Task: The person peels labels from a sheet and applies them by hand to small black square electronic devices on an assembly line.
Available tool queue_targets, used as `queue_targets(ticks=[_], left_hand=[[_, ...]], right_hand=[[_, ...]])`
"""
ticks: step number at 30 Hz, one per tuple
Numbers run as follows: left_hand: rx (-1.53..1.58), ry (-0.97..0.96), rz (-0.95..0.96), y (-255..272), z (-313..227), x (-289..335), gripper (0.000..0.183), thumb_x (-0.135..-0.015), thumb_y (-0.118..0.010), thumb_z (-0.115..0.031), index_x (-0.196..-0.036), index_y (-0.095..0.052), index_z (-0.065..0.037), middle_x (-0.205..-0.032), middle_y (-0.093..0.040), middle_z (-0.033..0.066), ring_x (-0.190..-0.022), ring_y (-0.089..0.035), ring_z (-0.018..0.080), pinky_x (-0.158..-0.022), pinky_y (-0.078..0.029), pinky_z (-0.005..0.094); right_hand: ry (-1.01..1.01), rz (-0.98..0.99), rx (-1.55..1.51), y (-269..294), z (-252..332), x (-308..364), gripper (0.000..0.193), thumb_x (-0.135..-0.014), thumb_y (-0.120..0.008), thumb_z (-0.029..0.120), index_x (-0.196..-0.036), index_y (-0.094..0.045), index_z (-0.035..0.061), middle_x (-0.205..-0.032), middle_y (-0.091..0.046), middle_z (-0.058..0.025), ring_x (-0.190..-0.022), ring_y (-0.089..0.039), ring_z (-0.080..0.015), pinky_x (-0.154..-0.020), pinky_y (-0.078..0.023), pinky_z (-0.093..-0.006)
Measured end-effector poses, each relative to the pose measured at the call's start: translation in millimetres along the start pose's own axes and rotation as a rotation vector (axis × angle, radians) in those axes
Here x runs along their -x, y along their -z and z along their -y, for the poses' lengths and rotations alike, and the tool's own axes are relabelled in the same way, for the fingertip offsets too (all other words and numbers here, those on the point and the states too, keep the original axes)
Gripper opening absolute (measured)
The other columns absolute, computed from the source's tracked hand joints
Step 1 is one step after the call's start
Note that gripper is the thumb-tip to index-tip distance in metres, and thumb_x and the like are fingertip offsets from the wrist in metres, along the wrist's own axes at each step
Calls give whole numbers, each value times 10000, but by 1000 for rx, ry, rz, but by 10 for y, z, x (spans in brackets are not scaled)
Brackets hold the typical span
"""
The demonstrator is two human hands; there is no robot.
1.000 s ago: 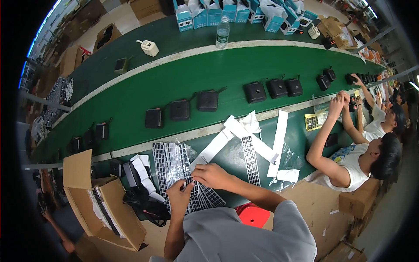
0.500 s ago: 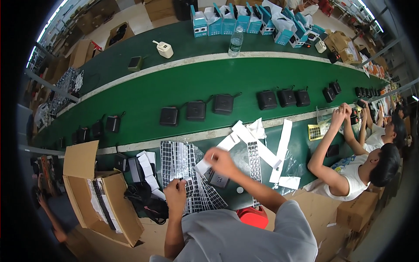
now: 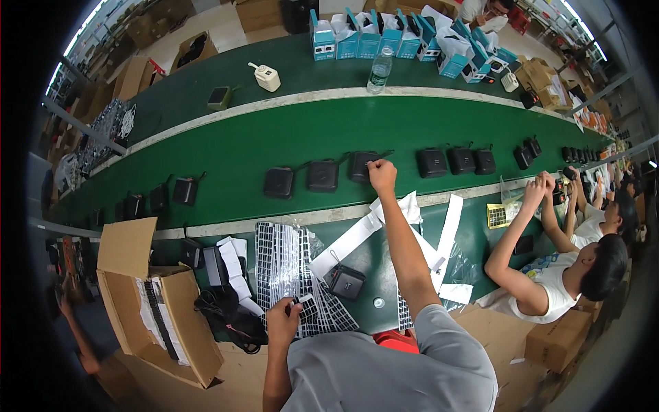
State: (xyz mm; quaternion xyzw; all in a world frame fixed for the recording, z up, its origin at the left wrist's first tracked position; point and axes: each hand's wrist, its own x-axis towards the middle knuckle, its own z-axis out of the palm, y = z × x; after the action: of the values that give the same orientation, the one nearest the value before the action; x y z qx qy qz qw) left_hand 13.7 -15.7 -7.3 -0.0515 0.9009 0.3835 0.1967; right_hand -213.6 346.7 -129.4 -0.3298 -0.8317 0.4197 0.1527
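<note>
My right arm stretches forward over the green conveyor belt (image 3: 233, 161). My right hand (image 3: 382, 176) is closed at the right edge of a black box-shaped device (image 3: 360, 167) with a strap, its fingertips on the casing. My left hand (image 3: 282, 321) is low over the bench, fingers closed on something small and dark that I cannot make out. Beside it is a small white-framed piece with dark squares (image 3: 307, 305). Long sheets of black rectangular stickers (image 3: 278, 261) are fanned out beneath and beyond it. Another black device (image 3: 346, 282) lies on the bench between my arms.
White paper strips (image 3: 347, 244) and clear plastic film (image 3: 467, 264) litter the bench. An open cardboard box (image 3: 127, 295) stands at left, near a black bag (image 3: 230, 312). More black devices (image 3: 322, 176) line the belt. At right, a co-worker (image 3: 542, 281) works with raised hands.
My right hand has moved forward from above the sticker sheets to the device on the belt. The device on the bench is now uncovered. My left hand has shifted slightly nearer to me.
</note>
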Motion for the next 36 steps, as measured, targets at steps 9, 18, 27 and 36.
queue_targets(ticks=[9,18,27,36], left_hand=[[22,-12,-25,-10,-11,-30,230,-803,-718,-158,-929,-658,25,-648,-600,176,-539,-570,273,-554,-454,367],[11,-74,-58,31,-9,-50,258,-822,-702,-214,-818,-631,35,-604,-563,191,-511,-539,290,-527,-430,371],[-16,-253,72,42,0,-25,232,-834,-660,-187,-777,-618,33,-643,-570,209,-535,-534,349,-527,-416,400],[-19,-378,190,26,51,26,190,-829,-670,-167,-800,-623,15,-689,-577,219,-623,-566,397,-572,-443,424]], right_hand=[[8,-20,169,92,-9,-74,262,-789,-706,257,-817,-690,-3,-816,-675,-229,-811,-662,-397,-737,-523,-449],[460,72,-146,200,145,790,150,-841,-664,187,-809,-627,46,-734,-623,-134,-660,-620,-281,-606,-486,-391],[587,1058,-396,512,623,2661,97,-795,-649,47,-882,-626,11,-835,-609,-112,-713,-609,-269,-639,-482,-356],[668,1293,-249,587,590,2613,124,-778,-681,61,-872,-621,6,-805,-615,-111,-702,-615,-260,-623,-482,-354]])
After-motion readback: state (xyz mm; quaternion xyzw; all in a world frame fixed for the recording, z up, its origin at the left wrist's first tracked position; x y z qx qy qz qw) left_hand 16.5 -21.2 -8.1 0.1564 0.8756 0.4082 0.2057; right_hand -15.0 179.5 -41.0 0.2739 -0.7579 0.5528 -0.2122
